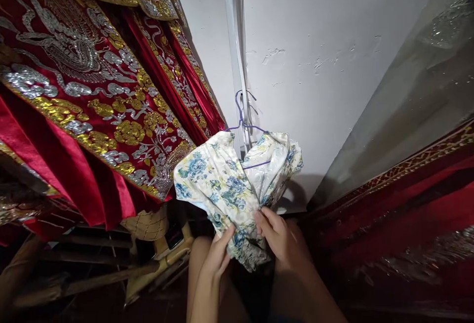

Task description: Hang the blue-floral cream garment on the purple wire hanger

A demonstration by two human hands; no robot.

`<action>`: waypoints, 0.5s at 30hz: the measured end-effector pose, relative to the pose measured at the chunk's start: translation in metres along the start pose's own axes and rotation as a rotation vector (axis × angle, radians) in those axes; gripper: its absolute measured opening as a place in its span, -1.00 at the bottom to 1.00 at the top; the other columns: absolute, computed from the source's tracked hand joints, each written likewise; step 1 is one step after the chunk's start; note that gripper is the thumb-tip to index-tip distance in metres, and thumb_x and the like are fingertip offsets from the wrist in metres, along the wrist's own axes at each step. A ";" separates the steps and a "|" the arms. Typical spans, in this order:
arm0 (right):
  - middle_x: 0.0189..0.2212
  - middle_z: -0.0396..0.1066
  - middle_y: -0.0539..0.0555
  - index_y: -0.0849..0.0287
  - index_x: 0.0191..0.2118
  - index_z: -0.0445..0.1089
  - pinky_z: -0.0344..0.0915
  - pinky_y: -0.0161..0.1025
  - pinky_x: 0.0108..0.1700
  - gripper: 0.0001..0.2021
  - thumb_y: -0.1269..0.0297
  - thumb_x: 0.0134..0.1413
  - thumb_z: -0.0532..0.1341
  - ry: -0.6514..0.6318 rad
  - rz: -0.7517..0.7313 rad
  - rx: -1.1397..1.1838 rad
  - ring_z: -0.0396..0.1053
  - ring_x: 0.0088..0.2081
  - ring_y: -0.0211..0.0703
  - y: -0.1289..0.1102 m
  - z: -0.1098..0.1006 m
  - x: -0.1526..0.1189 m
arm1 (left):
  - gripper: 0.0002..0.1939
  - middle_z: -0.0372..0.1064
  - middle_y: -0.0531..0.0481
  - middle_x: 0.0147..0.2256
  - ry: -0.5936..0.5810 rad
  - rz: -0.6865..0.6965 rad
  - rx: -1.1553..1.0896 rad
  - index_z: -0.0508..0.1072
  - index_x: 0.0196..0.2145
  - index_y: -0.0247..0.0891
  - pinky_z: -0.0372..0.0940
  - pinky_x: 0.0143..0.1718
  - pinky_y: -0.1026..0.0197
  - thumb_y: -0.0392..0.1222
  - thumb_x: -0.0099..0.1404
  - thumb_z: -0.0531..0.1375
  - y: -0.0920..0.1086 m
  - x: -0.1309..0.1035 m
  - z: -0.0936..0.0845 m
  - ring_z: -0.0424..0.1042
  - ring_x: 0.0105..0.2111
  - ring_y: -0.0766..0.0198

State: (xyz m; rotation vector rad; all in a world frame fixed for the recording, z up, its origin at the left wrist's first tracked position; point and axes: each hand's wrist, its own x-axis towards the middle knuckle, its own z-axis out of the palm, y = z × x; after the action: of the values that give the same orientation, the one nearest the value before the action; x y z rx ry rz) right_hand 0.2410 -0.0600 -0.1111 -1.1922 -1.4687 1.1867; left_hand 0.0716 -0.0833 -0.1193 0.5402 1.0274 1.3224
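Observation:
A white blouse [229, 184] with blue and yellow flowers hangs in front of me on a purple hanger [240, 120]. The hanger's hook sits at a pale vertical strip [237, 41] on the wall. My left hand [222, 249] grips the blouse's lower left side, thumb in front and fingers behind the cloth. At the front edge, below the neck opening, my right hand [274, 229] pinches the fabric between thumb and fingers. The lower hem is bunched between both hands. Through the open neck the hanger's bottom bar shows.
Red cloth [111, 91] embroidered in gold and silver hangs close on the left. Below it stands a bamboo frame [159, 268] with a woven basket-like piece [148, 222]. A chipped white wall [303, 41] is behind the blouse. More red trimmed cloth [414, 224] is at the right.

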 end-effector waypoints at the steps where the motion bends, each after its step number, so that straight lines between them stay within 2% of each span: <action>1: -0.58 0.26 -0.04 0.07 -0.49 0.19 0.14 -0.22 -0.35 -0.56 -0.11 0.33 0.05 0.027 -0.010 -0.039 0.24 -0.47 -0.16 0.000 -0.001 0.006 | -0.33 0.55 -0.12 -0.03 0.005 -0.029 0.021 0.56 0.02 0.01 0.29 0.22 -0.11 0.11 -0.08 0.50 -0.001 -0.001 -0.001 0.42 0.15 -0.12; 3: -0.62 0.25 -0.06 0.07 -0.48 0.18 0.13 -0.23 -0.36 -0.56 -0.11 0.33 0.04 0.039 -0.022 -0.083 0.24 -0.50 -0.17 0.003 -0.003 0.019 | -0.35 0.52 -0.13 0.03 0.001 -0.070 0.004 0.55 0.02 -0.04 0.27 0.24 -0.09 0.07 -0.05 0.50 -0.002 -0.003 0.000 0.41 0.16 -0.09; 6: -0.61 0.24 -0.08 0.07 -0.44 0.20 0.12 -0.25 -0.40 -0.60 -0.11 0.31 0.05 -0.024 -0.025 -0.039 0.22 -0.52 -0.19 0.011 -0.006 0.034 | -0.39 0.51 -0.16 0.04 -0.013 -0.092 -0.043 0.57 -0.03 -0.11 0.27 0.24 -0.10 0.04 -0.05 0.51 -0.005 -0.002 0.002 0.40 0.16 -0.11; 9: -0.58 0.19 -0.08 0.08 -0.46 0.18 0.10 -0.25 -0.42 -0.60 -0.08 0.30 0.06 -0.001 -0.055 -0.005 0.18 -0.50 -0.20 0.013 -0.004 0.038 | -0.45 0.52 -0.17 0.02 -0.020 -0.088 -0.051 0.57 -0.07 -0.14 0.26 0.25 -0.11 0.03 -0.03 0.50 -0.009 0.004 0.001 0.37 0.19 -0.13; 12: -0.62 0.08 -0.11 0.08 -0.50 0.11 0.05 -0.26 -0.46 -0.56 -0.10 0.31 0.06 -0.009 -0.047 0.078 0.07 -0.56 -0.25 0.008 -0.001 0.035 | -0.48 0.53 -0.13 0.01 0.128 0.028 0.016 0.54 -0.04 -0.10 0.21 0.28 -0.05 -0.01 0.03 0.47 -0.013 0.015 0.000 0.32 0.24 -0.07; 14: -0.63 0.12 -0.12 0.08 -0.43 0.17 0.05 -0.26 -0.49 -0.58 -0.16 0.28 0.08 -0.033 -0.007 0.165 0.08 -0.58 -0.26 0.006 0.000 0.033 | -0.48 0.53 -0.09 0.01 0.232 0.136 0.055 0.52 -0.01 -0.09 0.20 0.28 -0.01 -0.01 0.07 0.44 -0.017 0.021 0.001 0.30 0.26 -0.02; 15: -0.61 0.18 -0.12 0.08 -0.37 0.20 0.08 -0.26 -0.50 -0.59 -0.19 0.26 0.09 -0.038 0.017 0.190 0.12 -0.58 -0.25 0.006 0.000 0.034 | -0.48 0.53 -0.08 0.02 0.247 0.170 0.061 0.51 0.00 -0.10 0.20 0.28 0.00 0.00 0.08 0.43 -0.019 0.023 0.003 0.31 0.25 -0.01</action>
State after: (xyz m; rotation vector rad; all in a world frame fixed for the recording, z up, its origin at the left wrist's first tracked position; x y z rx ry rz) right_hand 0.2370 -0.0261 -0.1150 -1.0599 -1.3429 1.3345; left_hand 0.0824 -0.0652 -0.1400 0.5282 1.2497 1.5398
